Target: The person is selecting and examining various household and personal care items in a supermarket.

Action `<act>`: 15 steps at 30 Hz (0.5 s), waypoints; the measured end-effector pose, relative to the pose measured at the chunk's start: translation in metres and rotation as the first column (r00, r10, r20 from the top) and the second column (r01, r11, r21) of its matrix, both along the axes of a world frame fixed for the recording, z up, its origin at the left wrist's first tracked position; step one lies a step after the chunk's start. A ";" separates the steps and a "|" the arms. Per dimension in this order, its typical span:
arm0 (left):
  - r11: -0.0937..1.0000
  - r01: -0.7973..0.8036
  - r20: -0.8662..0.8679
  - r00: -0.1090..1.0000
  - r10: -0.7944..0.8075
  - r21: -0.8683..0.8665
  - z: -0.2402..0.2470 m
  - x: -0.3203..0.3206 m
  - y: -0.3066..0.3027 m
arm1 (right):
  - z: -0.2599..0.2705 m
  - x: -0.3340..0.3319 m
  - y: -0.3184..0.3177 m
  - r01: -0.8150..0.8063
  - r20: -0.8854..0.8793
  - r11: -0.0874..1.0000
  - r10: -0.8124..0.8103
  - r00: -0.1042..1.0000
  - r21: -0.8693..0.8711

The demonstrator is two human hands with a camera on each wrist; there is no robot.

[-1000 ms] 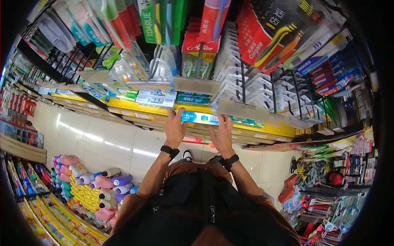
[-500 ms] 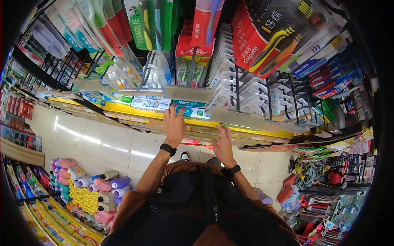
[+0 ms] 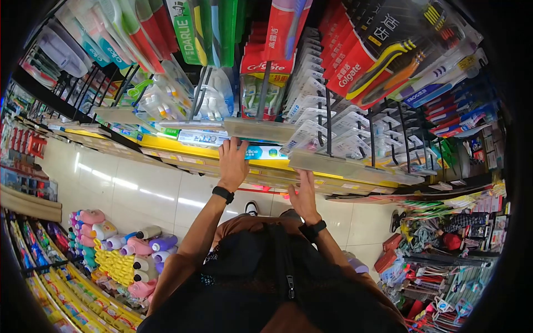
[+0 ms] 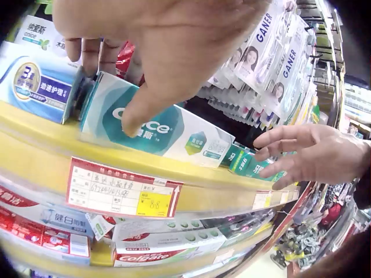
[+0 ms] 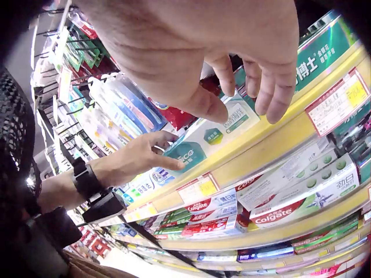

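Observation:
A teal-and-white toothpaste box (image 3: 266, 152) lies along the front of the yellow-edged shelf. At its left end my left hand (image 3: 233, 164) grips it: the thumb lies across the front face in the left wrist view, and the other fingers reach behind that end, partly hidden. My right hand (image 3: 303, 197) hovers in front of the shelf with its fingers apart and loosely bent, holding nothing. In the right wrist view it is near the right end of the box (image 5: 214, 136). A blue-and-white toothpaste box (image 4: 40, 87) stands just left of the gripped one.
Clear plastic strips (image 3: 261, 129) and hooks with hanging toothbrush packs (image 3: 347, 58) project above the shelf. A red-framed price label (image 4: 124, 186) is on the shelf edge. Lower down lie Colgate boxes (image 4: 168, 246). Bottles (image 3: 144, 247) stand on the floor behind, to the left.
Both hands held the toothpaste box in front of the shelf; it then moved back onto the shelf. My right hand let go of its right end and drew slightly back, while the left stayed on it.

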State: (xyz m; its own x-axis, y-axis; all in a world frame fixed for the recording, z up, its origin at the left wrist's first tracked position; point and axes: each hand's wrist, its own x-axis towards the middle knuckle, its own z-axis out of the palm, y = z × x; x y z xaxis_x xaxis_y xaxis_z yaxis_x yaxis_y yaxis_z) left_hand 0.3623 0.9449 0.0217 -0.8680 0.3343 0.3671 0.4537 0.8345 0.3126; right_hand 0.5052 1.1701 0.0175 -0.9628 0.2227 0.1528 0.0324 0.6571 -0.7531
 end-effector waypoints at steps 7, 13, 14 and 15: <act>0.934 -0.021 0.135 0.990 -0.029 0.357 0.011 0.041 -0.013 | 0.008 0.000 -0.005 -0.003 -0.005 1.000 0.003 1.000 0.008; 0.840 -0.009 0.290 0.940 -0.178 0.543 0.025 0.079 -0.035 | 0.050 0.009 -0.006 -0.061 0.042 0.976 0.053 0.998 0.209; 0.866 0.043 0.250 0.949 -0.190 0.498 0.026 0.084 -0.036 | 0.059 0.012 -0.008 -0.051 0.045 0.977 0.043 0.998 0.206; 0.878 0.063 0.223 0.956 -0.189 0.474 0.028 0.087 -0.032 | 0.069 0.015 -0.009 -0.105 0.071 0.960 0.089 0.993 0.261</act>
